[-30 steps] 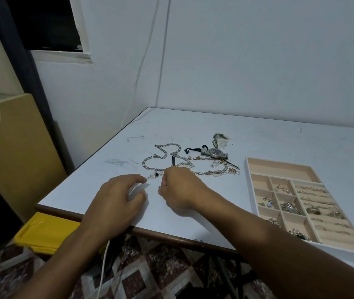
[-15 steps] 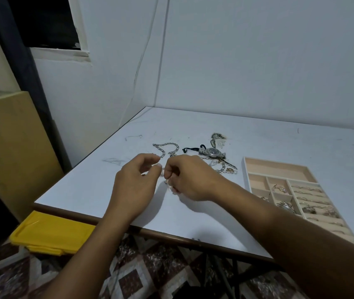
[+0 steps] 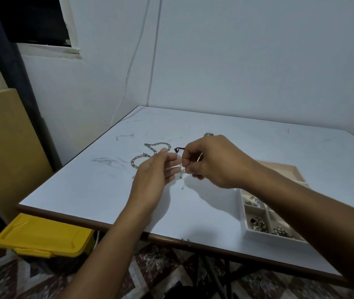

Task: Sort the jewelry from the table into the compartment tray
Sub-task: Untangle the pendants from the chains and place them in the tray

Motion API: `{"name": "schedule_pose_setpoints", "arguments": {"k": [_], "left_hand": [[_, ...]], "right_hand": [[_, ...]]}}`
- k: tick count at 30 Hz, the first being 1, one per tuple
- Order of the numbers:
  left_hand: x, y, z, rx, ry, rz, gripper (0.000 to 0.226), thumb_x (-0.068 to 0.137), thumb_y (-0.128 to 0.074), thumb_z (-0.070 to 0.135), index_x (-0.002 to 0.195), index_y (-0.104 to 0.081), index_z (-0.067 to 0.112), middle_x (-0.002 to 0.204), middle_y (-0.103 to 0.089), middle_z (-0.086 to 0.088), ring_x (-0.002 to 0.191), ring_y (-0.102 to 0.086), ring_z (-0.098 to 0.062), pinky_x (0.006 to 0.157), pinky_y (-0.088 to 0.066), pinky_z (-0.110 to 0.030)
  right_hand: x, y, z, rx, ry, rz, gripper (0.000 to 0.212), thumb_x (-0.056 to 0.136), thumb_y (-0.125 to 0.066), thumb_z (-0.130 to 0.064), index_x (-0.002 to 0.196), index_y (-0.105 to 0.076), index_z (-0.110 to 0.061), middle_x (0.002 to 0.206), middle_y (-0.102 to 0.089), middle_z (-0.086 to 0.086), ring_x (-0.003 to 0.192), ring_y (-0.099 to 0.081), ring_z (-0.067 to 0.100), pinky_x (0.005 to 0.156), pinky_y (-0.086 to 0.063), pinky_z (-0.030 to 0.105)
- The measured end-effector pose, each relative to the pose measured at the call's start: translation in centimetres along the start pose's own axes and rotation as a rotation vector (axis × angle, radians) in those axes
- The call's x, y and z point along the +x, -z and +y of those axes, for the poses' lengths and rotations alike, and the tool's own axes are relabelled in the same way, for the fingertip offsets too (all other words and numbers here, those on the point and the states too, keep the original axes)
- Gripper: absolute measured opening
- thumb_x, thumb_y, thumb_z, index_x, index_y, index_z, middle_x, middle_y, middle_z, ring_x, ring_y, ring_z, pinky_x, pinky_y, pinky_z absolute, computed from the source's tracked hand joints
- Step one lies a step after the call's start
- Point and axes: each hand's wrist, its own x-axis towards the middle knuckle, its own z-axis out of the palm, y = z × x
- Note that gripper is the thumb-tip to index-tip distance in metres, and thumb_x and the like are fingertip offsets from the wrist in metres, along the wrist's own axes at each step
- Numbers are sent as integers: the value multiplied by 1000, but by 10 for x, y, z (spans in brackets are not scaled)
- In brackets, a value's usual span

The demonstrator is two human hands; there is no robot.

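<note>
Left of the compartment tray (image 3: pixel 264 236), above the table (image 3: pixel 98 190): right hand (image 3: pixel 215 162) pinches a fine beaded chain (image 3: pixel 182 172) between curled fingertips, and left hand (image 3: pixel 152 175), fingers nearly straight, touches the strand. Farther left of the tray, a silver link chain (image 3: pixel 150 148) lies on the table.

The table (image 3: pixel 204 212) has a smooth white laminate top with a faint satin sheen. It is scuffed with grey smears and edged with a brown band. The heavy chain (image 3: pixel 157 145) on it is bright silver metal. The fine strand (image 3: pixel 182 170) pinched by the right hand (image 3: pixel 215 162) is thin shiny metal with a dark glossy bead. The tray (image 3: pixel 256 237) has a smooth white outer wall and a matt beige lining, and the small pieces (image 3: pixel 258 223) inside glint like metal. The bin lid (image 3: pixel 42 236) is glossy yellow plastic.
</note>
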Motion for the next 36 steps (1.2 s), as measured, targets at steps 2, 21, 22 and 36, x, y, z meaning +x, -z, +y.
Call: {"name": "schedule_pose_setpoints", "arguments": {"k": [2, 21, 22, 36], "left_hand": [[-4, -7, 1, -21, 10, -67, 41, 101, -36, 38, 99, -70, 15, 97, -75, -2, 95, -71, -17, 97, -50, -40], [-34, -75, 4, -171, 189, -444, 42, 100, -38, 37, 105, -66, 6, 90, -74, -11, 87, -72, -25, 83, -56, -32], [-36, -77, 3, -167, 190, -451, 41, 101, -39, 36, 104, -66, 6, 88, -74, -12, 86, -72, -26, 83, -57, -33], [-54, -97, 0, 52, 129, -523, 38, 100, -41, 36, 95, -72, 15, 97, -73, -18, 94, -70, -29, 94, -53, -40]], "right_hand": [[-5, 6, 1, -43, 7, 13, 7, 85, -69, -13, 85, -71, -20, 69, -60, -11, 64, -56, 1, 60, -43, 17], [-73, 44, 43, -99, -69, 123, 11, 85, -64, -20, 79, -66, -30, 74, -66, -15, 63, -55, -3, 57, -38, 11], [-77, 45, 45, -95, -78, 125, 11, 85, -64, -20, 79, -66, -29, 73, -66, -15, 62, -56, -2, 58, -40, 14], [-115, 44, 67, -2, -139, 146, 21, 81, -68, -15, 71, -64, -33, 67, -61, -18, 69, -57, -1, 58, -41, 11]]}}
